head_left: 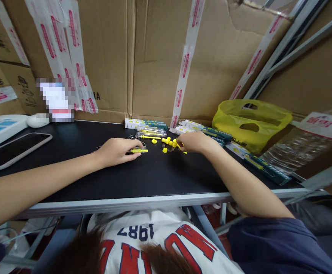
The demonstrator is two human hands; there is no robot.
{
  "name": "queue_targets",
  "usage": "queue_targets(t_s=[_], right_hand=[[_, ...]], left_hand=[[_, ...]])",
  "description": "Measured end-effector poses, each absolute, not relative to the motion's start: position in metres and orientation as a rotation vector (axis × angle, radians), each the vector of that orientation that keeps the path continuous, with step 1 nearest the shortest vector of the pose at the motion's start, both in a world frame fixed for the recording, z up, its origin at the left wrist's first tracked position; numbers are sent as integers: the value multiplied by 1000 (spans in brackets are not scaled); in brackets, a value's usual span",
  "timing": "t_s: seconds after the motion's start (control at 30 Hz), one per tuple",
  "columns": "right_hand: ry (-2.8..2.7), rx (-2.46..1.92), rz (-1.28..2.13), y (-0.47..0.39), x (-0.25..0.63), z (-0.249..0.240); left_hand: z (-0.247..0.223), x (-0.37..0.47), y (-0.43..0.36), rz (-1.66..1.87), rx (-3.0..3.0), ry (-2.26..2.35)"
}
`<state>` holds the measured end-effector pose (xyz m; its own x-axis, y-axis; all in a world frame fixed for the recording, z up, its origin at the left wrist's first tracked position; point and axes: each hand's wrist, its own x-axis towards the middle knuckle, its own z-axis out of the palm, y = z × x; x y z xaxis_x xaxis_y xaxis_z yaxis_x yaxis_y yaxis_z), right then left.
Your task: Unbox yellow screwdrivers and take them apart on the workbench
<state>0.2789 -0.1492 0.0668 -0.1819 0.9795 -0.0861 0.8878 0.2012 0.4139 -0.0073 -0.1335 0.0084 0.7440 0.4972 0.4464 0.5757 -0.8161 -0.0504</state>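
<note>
My left hand (119, 151) rests on the black tabletop, thumb and fingers closed on a pen barrel (139, 150) with clear and yellow parts. On the other side, my right hand (193, 142) bends down over a loose cluster of yellow pen parts (167, 140), its fingertips pinched at a small yellow piece. Small dark springs (170, 149) lie among those parts, and a yellow ring (154, 141) sits apart to their left. Behind them is a row of clear pen tubes (151, 132) with a yellow stick in front. The right fingertips are partly hidden.
Slim printed pen boxes (146, 123) lie at the back, more (257, 163) on the right. A yellow plastic bag (240, 121) and a large clear bottle (291, 148) stand at right. A phone (17, 150) and a white device (6, 127) are left. Cardboard (154, 68) walls the back.
</note>
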Motion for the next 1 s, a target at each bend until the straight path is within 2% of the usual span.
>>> queue_targets(t_s=[0.77, 0.9, 1.0], right_hand=[[2211, 1724, 562, -164, 259, 64], [2458, 1727, 614, -167, 252, 64], [2869, 1635, 318, -171, 240, 58]], left_hand=[[10, -6, -134, -631, -2755, -842], [10, -6, -135, -649, -2782, -823], [9, -7, -134, -656, -2817, -820]])
